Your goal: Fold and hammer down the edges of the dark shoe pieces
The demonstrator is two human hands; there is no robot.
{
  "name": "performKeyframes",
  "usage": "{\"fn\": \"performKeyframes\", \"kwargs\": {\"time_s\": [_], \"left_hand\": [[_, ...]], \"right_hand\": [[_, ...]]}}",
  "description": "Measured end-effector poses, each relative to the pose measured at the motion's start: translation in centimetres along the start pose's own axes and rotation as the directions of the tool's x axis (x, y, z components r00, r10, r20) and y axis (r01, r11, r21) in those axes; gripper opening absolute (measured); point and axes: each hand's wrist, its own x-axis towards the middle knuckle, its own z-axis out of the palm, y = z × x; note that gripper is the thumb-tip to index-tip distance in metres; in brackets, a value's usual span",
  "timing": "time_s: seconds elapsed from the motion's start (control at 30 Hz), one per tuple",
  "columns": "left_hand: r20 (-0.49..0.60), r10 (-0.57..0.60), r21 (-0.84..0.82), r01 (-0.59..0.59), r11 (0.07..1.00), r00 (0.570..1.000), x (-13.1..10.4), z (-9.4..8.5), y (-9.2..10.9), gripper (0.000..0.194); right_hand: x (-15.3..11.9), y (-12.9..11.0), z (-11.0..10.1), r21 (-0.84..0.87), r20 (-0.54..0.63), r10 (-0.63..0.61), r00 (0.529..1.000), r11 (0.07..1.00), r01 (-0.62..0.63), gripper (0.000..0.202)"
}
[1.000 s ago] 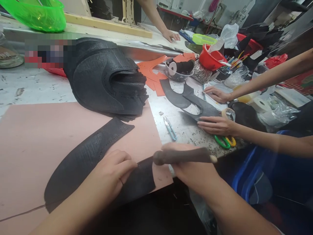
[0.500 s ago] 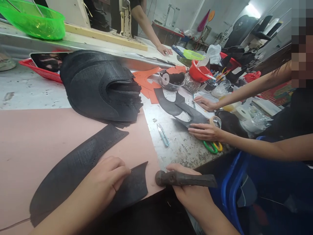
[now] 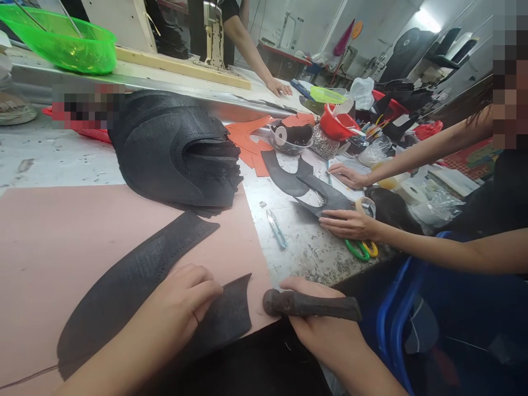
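Note:
A black U-shaped leather shoe upper (image 3: 119, 286) lies on the pink mat, with small holes along its inner edge. My left hand (image 3: 190, 297) is over its near arm, fingers curled and closed on the inner edge; the fingertips are partly hidden. In my right hand (image 3: 315, 311) is a hammer (image 3: 317, 305), gripped at the mat's right corner with its round head toward the left. Just beyond the mat, a pair of light blue thread snips (image 3: 276, 228) rests on the metal table. A stack of similar black uppers (image 3: 165, 148) stands behind the mat.
On the right, a co-worker's hands (image 3: 348, 223) press on other black leather pieces (image 3: 289, 176), near green-and-yellow-handled scissors (image 3: 361, 249). Orange pieces (image 3: 249, 140) and a clear bowl (image 3: 291, 143) lie behind. A blue bin (image 3: 388, 313) stands at the lower right. Another person's arm (image 3: 253, 47) reaches in at the back.
The view has shifted slightly. The hammer handle has tilted a little downward in my right hand. My left hand stays on the leather upper.

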Motion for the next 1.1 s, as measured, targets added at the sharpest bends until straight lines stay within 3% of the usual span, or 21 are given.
{"fn": "performKeyframes", "kwargs": {"time_s": [0.17,0.3,0.47,0.7,0.87,1.1], "left_hand": [[0.047,-0.018,0.003,0.018,1.0,0.999,-0.1,0.0,0.1,0.029],[0.061,-0.045,0.002,0.045,0.999,0.997,-0.2,0.1,0.3,0.031],[0.026,-0.034,0.144,0.03,0.989,0.999,-0.9,-0.4,0.2,0.024],[-0.001,-0.063,0.122,0.063,0.991,0.998,-1.8,-0.6,0.2,0.024],[-0.026,0.022,0.171,-0.017,0.985,0.999,-1.6,-0.5,0.7,0.028],[0.09,0.154,0.347,-0.176,0.921,0.984,-1.1,-1.3,1.5,0.032]], "right_hand": [[1.4,-1.8,-1.5,-0.059,0.085,-0.117,0.989,0.991,0.123,0.027],[3.6,-3.8,-1.2,-0.052,0.087,-0.191,0.978,0.979,0.196,0.022],[5.3,-5.0,0.3,-0.345,0.164,-0.082,0.983,0.929,0.135,0.012],[5.4,-4.8,0.5,-0.402,0.233,-0.095,0.968,0.897,0.185,0.016],[5.6,-5.0,0.2,-0.386,0.219,-0.126,0.967,0.9,0.205,0.015],[6.4,-5.8,0.3,-0.384,0.241,-0.199,0.95,0.879,0.282,0.013]]}}
